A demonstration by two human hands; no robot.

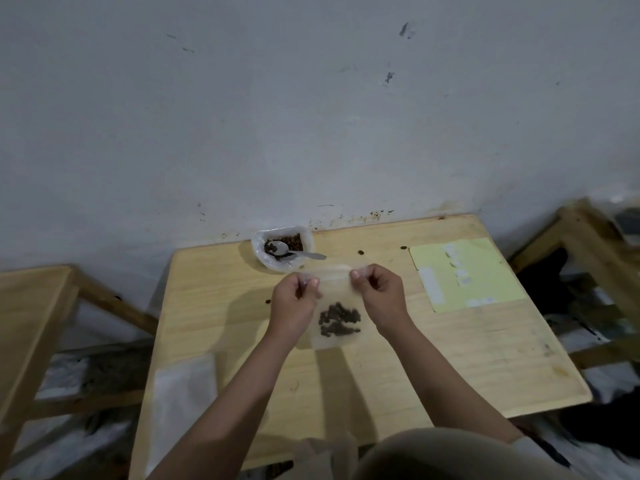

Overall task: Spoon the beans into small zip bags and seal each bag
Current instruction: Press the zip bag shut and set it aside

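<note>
A small clear zip bag (pixel 334 296) hangs over the middle of the wooden table (pixel 450 358), with a clump of dark beans (pixel 339 319) at its bottom. My left hand (pixel 294 299) pinches the bag's top left corner and my right hand (pixel 379 294) pinches its top right corner, stretching the zip strip between them. Behind the bag, by the wall, a white plastic-lined container (pixel 282 249) holds more brown beans. A metal spoon (pixel 294 252) lies in the container with its handle pointing right.
A yellow-green sheet (pixel 464 275) with white stickers lies at the table's right. A stack of clear bags (pixel 183 400) sits at the front left. A single loose bean (pixel 267 301) lies left of my left hand. Other wooden furniture stands at both sides.
</note>
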